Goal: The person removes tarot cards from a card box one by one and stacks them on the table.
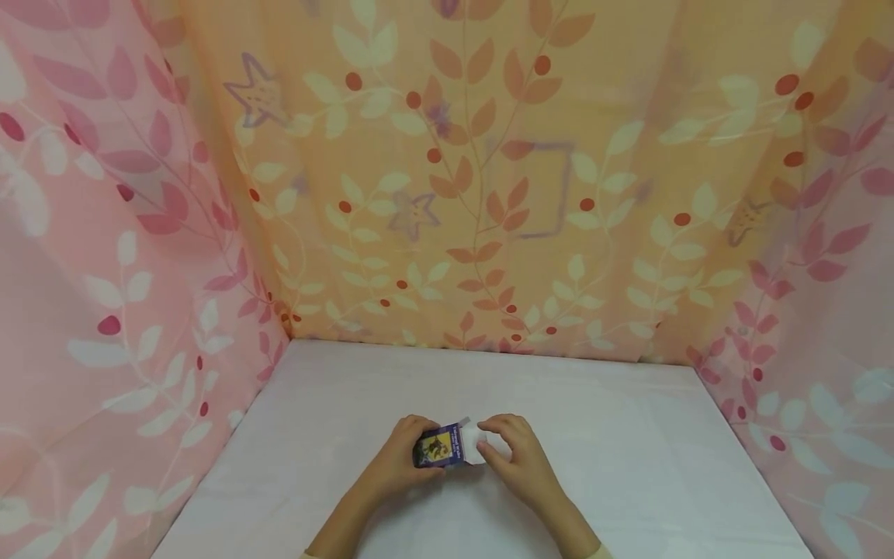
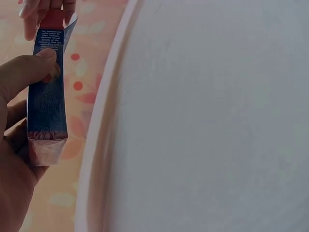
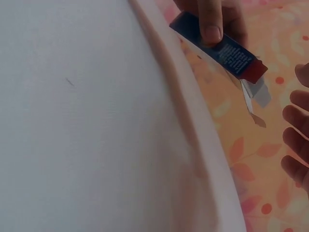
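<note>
A small dark blue card box (image 1: 438, 448) with a yellow picture on its front is held above the table, tilted on its side. My left hand (image 1: 403, 460) grips it, the thumb (image 2: 47, 54) across a narrow printed side in the left wrist view. At the end facing right, the box stands unfolded, with a white flap (image 1: 473, 444) and a red side tab (image 3: 254, 71) sticking out. My right hand (image 1: 520, 460) is beside that end, thumb and fingers spread around the flap. In the right wrist view its fingers (image 3: 295, 116) are loosely bent and apart from the box.
A white-covered table (image 1: 601, 435) lies under both hands. Patterned cloth hangs around it: an orange leaf-print curtain (image 1: 482, 178) behind, a pink one (image 1: 105, 256) at the left and another (image 1: 831, 326) at the right.
</note>
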`<control>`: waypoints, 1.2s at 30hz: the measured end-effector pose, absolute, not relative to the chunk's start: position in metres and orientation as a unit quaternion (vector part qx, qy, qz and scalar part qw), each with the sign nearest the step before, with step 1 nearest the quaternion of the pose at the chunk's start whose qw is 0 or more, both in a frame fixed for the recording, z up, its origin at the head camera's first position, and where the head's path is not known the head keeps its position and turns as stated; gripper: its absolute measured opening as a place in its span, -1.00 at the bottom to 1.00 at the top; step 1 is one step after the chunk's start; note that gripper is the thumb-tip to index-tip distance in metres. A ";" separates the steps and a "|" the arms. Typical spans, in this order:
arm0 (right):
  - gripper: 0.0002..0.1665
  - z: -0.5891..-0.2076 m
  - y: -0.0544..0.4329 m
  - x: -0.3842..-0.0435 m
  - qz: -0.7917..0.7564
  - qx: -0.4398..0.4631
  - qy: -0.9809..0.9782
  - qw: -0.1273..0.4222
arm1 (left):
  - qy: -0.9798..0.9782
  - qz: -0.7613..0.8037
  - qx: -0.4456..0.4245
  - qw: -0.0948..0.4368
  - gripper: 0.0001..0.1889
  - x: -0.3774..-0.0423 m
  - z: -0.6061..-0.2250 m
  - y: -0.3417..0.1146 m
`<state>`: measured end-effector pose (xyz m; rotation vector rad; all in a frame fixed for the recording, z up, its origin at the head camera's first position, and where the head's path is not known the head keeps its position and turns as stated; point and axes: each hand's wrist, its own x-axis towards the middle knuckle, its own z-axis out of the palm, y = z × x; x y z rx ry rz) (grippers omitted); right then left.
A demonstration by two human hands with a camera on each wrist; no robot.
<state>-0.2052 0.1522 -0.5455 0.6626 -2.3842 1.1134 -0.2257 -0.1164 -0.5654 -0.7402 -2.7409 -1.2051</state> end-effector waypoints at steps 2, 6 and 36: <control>-0.67 -0.547 0.149 -0.205 0.402 0.246 -0.856 0.214 | -0.887 -0.396 -0.235 0.031 -0.27 -0.224 -0.567 -0.117; -0.69 -0.548 0.145 -0.204 0.404 0.253 -0.852 0.215 | -0.883 -0.409 -0.227 0.027 -0.25 -0.221 -0.569 -0.117; -0.80 -0.556 0.139 -0.200 0.443 0.204 -0.861 0.142 | -0.858 -0.454 -0.233 0.050 -0.24 -0.205 -0.579 -0.114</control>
